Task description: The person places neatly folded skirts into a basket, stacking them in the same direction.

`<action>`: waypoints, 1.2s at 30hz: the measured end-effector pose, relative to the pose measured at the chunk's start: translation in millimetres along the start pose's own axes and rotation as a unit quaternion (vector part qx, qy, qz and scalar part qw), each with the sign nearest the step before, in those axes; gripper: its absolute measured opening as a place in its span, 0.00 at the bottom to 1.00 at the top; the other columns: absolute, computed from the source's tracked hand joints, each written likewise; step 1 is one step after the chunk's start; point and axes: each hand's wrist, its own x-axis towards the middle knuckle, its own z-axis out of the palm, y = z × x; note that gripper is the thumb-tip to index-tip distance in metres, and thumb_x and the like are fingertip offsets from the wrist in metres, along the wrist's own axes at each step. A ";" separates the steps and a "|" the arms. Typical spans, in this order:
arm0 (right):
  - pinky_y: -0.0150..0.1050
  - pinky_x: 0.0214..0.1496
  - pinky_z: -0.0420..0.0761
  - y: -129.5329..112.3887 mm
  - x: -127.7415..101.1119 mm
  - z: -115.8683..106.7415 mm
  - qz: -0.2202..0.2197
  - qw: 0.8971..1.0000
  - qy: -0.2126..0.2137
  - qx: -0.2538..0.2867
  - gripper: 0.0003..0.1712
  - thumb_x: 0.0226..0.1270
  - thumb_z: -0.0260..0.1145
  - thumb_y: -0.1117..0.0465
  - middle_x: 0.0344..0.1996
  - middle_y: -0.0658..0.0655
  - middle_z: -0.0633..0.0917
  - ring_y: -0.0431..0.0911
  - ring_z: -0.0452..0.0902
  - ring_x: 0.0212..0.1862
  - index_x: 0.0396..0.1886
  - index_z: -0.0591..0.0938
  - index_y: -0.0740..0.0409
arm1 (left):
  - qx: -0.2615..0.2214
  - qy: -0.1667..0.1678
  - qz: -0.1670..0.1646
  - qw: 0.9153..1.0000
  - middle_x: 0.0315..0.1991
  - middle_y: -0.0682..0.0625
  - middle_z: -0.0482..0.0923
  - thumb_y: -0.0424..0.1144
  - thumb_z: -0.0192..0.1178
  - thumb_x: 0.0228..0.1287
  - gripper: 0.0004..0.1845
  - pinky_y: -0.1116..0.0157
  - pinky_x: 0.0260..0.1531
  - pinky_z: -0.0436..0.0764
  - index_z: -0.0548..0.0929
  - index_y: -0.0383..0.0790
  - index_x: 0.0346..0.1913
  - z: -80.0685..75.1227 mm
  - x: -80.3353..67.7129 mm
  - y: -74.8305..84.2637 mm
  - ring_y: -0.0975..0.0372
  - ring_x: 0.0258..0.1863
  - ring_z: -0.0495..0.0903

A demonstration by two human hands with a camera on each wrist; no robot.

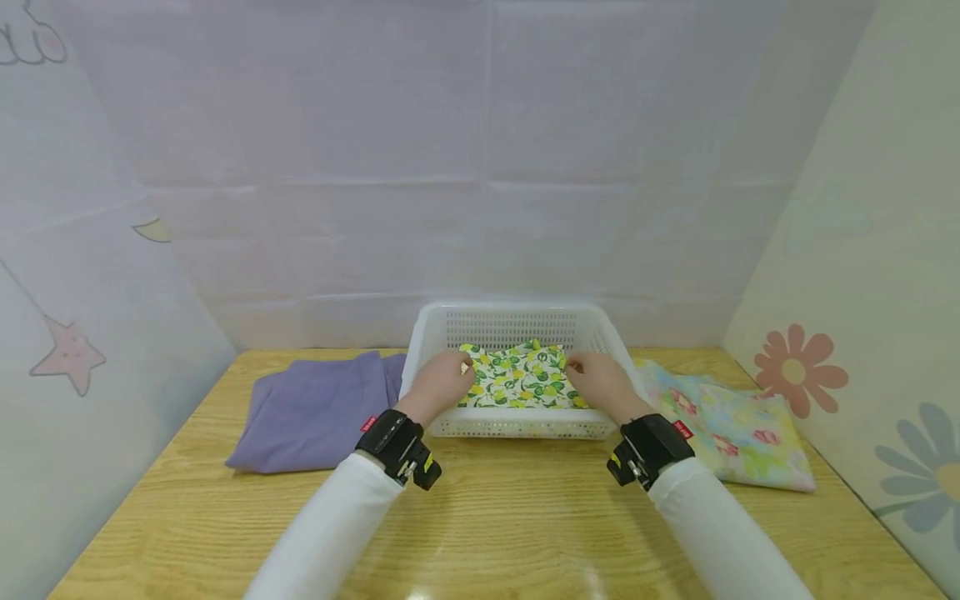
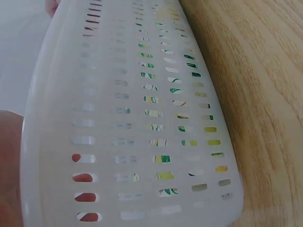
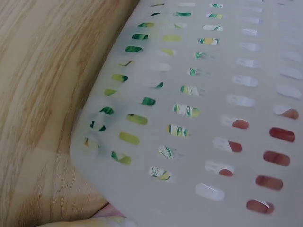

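A white cloth with a lemon-and-leaf print [image 1: 517,379] lies inside the white plastic basket [image 1: 517,422], its upper edge slightly rumpled. My left hand [image 1: 444,382] reaches over the basket's left side and pinches the cloth near its left edge. At the opposite edge my right hand [image 1: 602,383] pinches it too, fingers curled inward. Both wrist views are mostly filled by the slotted basket wall [image 2: 109,104], with the lemon print showing through the slots. Part of the left hand [image 2: 9,165] appears beyond the rim, while the right hand shows only through slots in the right wrist view.
A folded purple cloth [image 1: 315,412] lies left of the basket on the wooden table [image 1: 502,517]. To the right is a folded pastel floral cloth [image 1: 742,429]. A white sheet-covered wall [image 1: 480,167] stands behind, with decorated walls at both sides.
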 end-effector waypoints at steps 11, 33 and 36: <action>0.35 0.26 0.61 6.3 -32.7 3.8 -0.091 0.989 0.115 -0.021 0.10 0.70 0.55 0.62 0.17 0.48 0.75 0.39 0.60 0.18 0.35 0.83 0.60 | 0.079 0.119 0.098 0.985 0.36 0.46 0.84 0.38 0.53 0.67 0.11 0.60 0.36 0.81 0.84 0.37 0.39 7.1 -32.1 -5.4 0.56 0.36 0.82; 0.24 0.64 0.61 26.3 -103.5 21.3 -0.350 0.905 0.242 0.021 0.25 0.75 0.45 0.48 0.47 0.62 0.79 0.55 0.72 0.50 0.32 0.83 0.56 | 0.123 0.260 0.209 0.935 0.53 0.33 0.71 0.34 0.67 0.51 0.19 0.45 0.53 0.71 0.80 0.36 0.48 30.0 -106.0 -23.6 0.43 0.54 0.71; 0.23 0.56 0.68 27.7 -110.6 19.6 -0.344 0.907 0.241 0.029 0.22 0.75 0.48 0.50 0.44 0.60 0.81 0.51 0.75 0.46 0.32 0.84 0.56 | 0.116 0.258 0.196 0.939 0.56 0.31 0.67 0.35 0.68 0.49 0.23 0.44 0.53 0.72 0.79 0.35 0.50 32.8 -118.0 -24.1 0.41 0.56 0.68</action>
